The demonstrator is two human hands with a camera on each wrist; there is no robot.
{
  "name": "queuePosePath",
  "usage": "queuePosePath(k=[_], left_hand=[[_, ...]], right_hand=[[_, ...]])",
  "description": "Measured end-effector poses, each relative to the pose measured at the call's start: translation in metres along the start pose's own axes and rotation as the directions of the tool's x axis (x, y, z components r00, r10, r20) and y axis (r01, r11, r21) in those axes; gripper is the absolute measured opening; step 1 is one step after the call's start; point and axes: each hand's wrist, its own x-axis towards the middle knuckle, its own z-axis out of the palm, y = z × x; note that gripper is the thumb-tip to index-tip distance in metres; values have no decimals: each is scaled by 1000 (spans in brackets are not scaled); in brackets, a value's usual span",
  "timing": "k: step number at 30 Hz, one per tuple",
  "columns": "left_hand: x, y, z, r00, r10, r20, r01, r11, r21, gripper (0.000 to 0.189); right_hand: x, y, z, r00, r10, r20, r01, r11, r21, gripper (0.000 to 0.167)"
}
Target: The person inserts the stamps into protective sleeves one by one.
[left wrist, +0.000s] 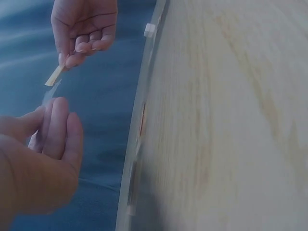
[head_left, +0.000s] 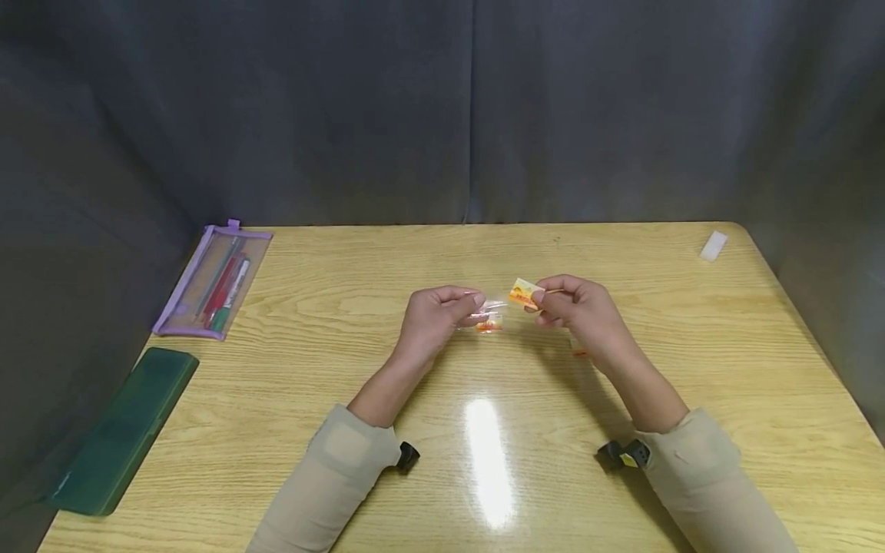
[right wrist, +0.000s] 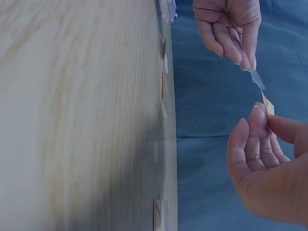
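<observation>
My left hand (head_left: 439, 316) pinches a thin clear plastic wrapper (right wrist: 257, 79) between thumb and fingers, above the middle of the table. Close on its right, my right hand (head_left: 579, 311) pinches a small yellow-and-orange printed card piece (head_left: 526, 293), which looks thin and folded in the left wrist view. The wrapper's tip and the card nearly meet in the right wrist view; whether they touch I cannot tell. Beneath the left fingertips lies an orange printed piece (head_left: 489, 326), partly seen through the plastic. Another small printed piece (head_left: 578, 348) is mostly hidden behind the right hand.
A mesh zip pouch with purple edging (head_left: 185, 273) lies at the back left, several pens inside. Nearer the front on that side is a dark green pencil case (head_left: 131, 426). One small white block (head_left: 714, 246) sits at the back right corner. Dark curtains (head_left: 332, 115) surround the wooden table.
</observation>
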Motion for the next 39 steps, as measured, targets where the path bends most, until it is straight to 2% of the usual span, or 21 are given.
queuePosePath(k=[6,14,19,21,28,33,39], left_hand=[[-1,0,1,1000,-14,-18,15,998,62,25],[-1,-2,1,1000,8,-30,-6,997,78,24],[0,-2,2,999,17,-49,-11,992,127,21],[0,-1,2,998,17,-55,-9,990,139,19],[-2,-1,6,998,40,-42,-36,995,88,14],[-3,-1,7,997,57,-49,-50,990,134,12],[-3,3,7,996,49,-70,-37,985,166,14]], right_hand=[[0,-1,2,1000,3,0,-3,1000,6,38],[0,0,3,1000,1,-3,-1,1000,-3,38],[0,0,6,1000,-2,14,2,1000,3,36],[0,0,6,1000,0,25,0,1000,-13,34],[1,3,7,997,31,74,-24,996,-91,28],[0,0,4,994,76,75,-64,987,-150,25],[-2,-3,1,992,83,98,-63,979,-194,24]])
